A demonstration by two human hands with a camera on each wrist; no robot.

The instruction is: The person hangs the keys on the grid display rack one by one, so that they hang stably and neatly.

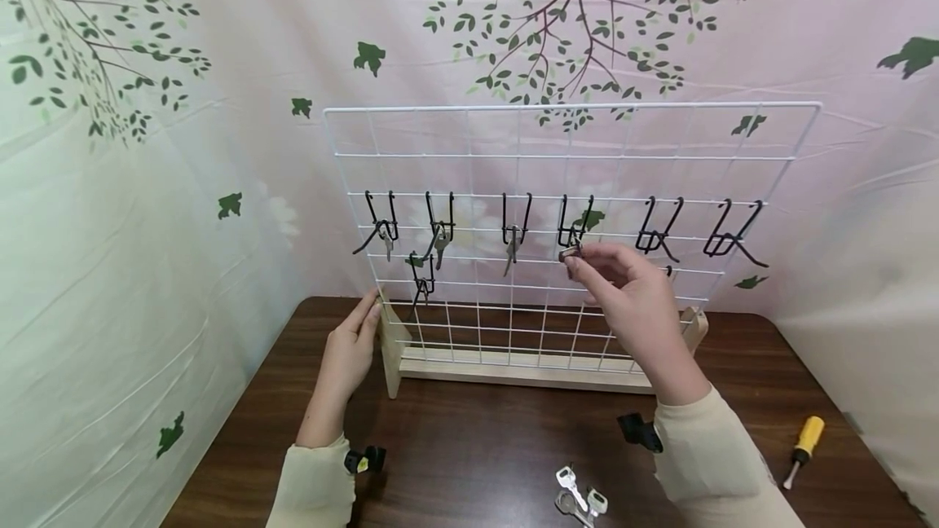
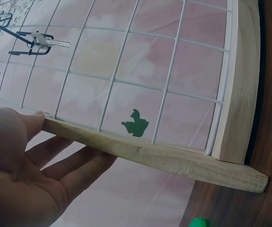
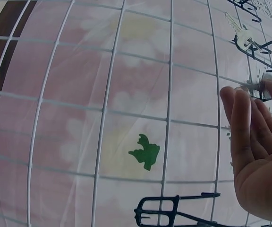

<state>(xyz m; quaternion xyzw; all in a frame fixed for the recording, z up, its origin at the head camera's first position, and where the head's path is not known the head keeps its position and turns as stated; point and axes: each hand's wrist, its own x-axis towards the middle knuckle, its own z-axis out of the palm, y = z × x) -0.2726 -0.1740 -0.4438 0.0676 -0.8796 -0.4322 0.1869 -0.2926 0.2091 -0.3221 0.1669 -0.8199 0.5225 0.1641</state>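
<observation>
A white wire grid rack (image 1: 572, 107) stands in a wooden stand (image 1: 513, 371). My left hand (image 1: 352, 353) holds the stand's left side piece (image 2: 140, 153), thumb on one face and fingers behind. With thumb and fingertips, my right hand (image 1: 634, 296) pinches a key (image 1: 568, 253) right at the fourth black hook (image 1: 563, 214) of the upper row; fingers partly hide it. Keys hang on the first hook (image 1: 369, 210), the second hook (image 1: 451, 210) and the third hook (image 1: 504, 214), and on a lower hook (image 1: 414, 271) at left.
Two bare hooks (image 1: 660, 226) are on the grid's right part, close to my right hand. Several loose keys (image 1: 575, 495) lie on the dark wooden table (image 1: 469, 446) near its front. A yellow-handled screwdriver (image 1: 809, 437) lies at the right. Patterned cloth (image 1: 220, 283) surrounds the table.
</observation>
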